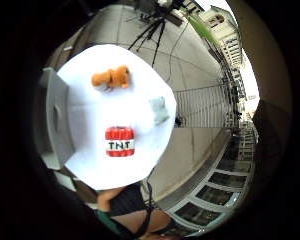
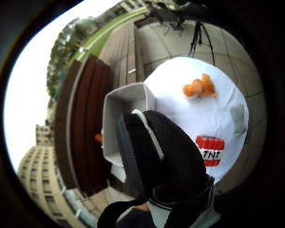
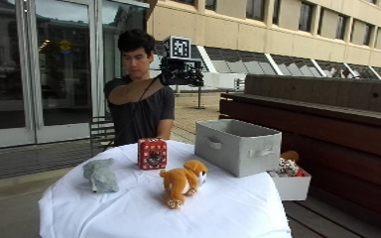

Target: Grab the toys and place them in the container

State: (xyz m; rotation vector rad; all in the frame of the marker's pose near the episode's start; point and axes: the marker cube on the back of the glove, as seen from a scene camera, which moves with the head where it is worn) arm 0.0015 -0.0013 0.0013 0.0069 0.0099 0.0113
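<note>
While the right hand [image 3: 180, 73] hovers high, fingers unreadable, three toys wait on the bench [image 3: 236, 208] beside the container [image 3: 238, 147].

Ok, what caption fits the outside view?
Three toys wait on the white table beside a grey container, gloved hand raised above.

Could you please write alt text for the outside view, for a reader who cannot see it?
A person behind a white-clothed table holds the gloved right hand raised at head height, above the toys. On the cloth lie a red TNT block, a grey plush and an orange plush dog, beside a grey fabric container.
</note>
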